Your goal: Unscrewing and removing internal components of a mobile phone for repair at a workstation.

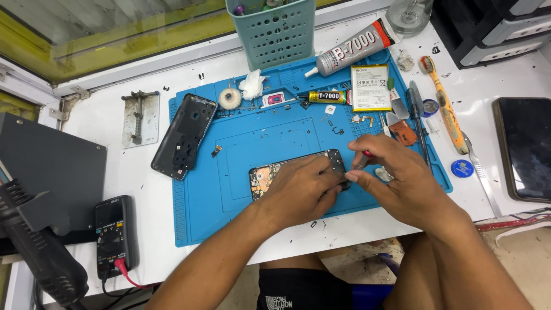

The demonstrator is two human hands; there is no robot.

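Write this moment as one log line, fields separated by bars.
left hand: holds opened phone on blue mat | right hand: grips red-handled tool at phone's end | black back cover: lies left

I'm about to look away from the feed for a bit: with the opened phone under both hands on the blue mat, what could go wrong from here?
1. The right hand works a red-handled tool at the opened phone; a slip might scratch the exposed board.
2. Tiny loose parts lie scattered on the blue mat near both hands; a sleeve or wrist could sweep them off.
3. The left hand covers much of the phone, so the contact point is hard to see.
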